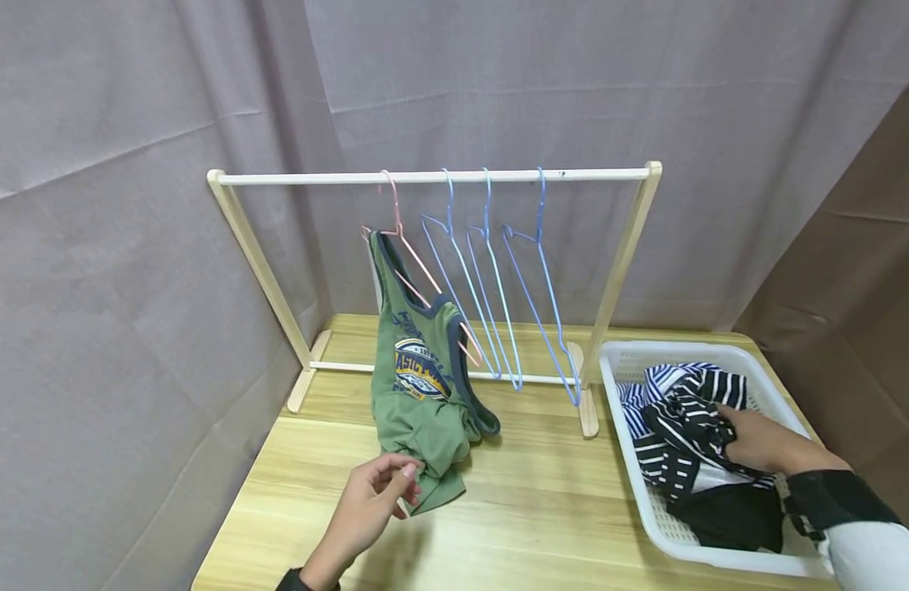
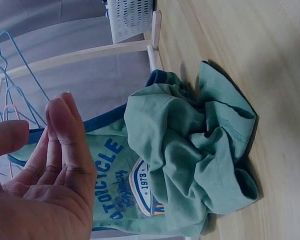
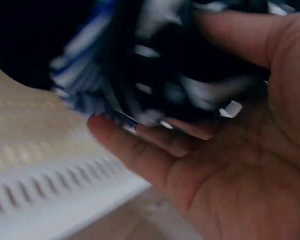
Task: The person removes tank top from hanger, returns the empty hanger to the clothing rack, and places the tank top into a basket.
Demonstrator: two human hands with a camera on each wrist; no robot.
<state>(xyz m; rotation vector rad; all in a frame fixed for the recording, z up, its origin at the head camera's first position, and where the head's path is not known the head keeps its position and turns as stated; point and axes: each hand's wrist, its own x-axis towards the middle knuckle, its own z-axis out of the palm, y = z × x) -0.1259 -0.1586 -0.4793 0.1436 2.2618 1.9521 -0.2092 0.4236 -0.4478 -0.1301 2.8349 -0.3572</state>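
Note:
A green tank top [image 1: 425, 427] with navy trim and a chest print hangs crookedly from a pink hanger [image 1: 398, 215], its lower part bunched on the table. Close to its hem is my left hand [image 1: 369, 501], fingers loosely bent; in the left wrist view the space between thumb and fingertips holds nothing. On the right, my right hand [image 1: 760, 442] reaches into a white basket [image 1: 650, 525] and grips a black-and-white patterned garment [image 1: 687, 419]. The right wrist view, blurred, shows the thumb over this cloth and the fingers under it.
A wooden rack with a white rail [image 1: 299, 179] stands at the back of the table [image 1: 528, 509]. Several bare blue hangers [image 1: 545, 271] hang right of the tank top. Blue-and-white striped cloth [image 1: 632, 406] and a black garment [image 1: 735, 517] also lie in the basket. Grey curtains [image 1: 130, 328] enclose the table.

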